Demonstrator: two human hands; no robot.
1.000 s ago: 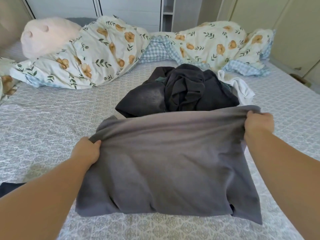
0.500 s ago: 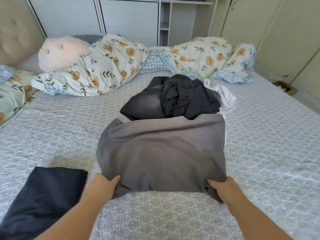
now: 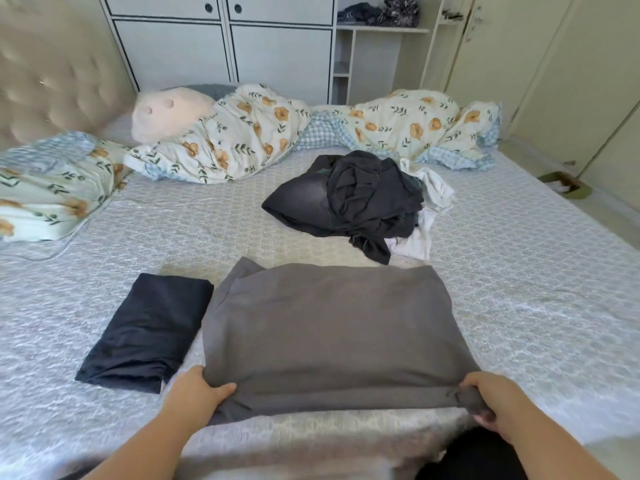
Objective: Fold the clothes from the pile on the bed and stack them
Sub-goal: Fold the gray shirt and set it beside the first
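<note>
I am gripping the near edge of a folded grey garment [image 3: 329, 334] with both hands on the bed [image 3: 536, 306]: my left hand [image 3: 197, 389] is pinching the near left corner, thumb lying on top of the cloth and the other fingers tucked out of sight beneath it, while my right hand [image 3: 495, 400] is closing its grip on the near right corner, bunching the fabric so that only the fingertips are showing under the fold. The garment is lying flat across the patterned bedspread, its far left corner rumpled and its layers underneath hidden from me. Just beside it to the left, touching or nearly touching its edge, a folded dark navy garment [image 3: 149, 330] is resting flat. Beyond, well apart from the grey piece, the pile of unfolded clothes [image 3: 353, 199] is sitting in a heap of black and dark grey cloth with white pieces poking out at its right side; how many items it is holding I cannot tell. A floral duvet [image 3: 242, 133] is lying bunched along the far side, a pale plush toy [image 3: 166, 112] half buried in it. My forearms are running off the bottom of the view, and a dark shape at the lower right is cut off and too blurred to make out.
</note>
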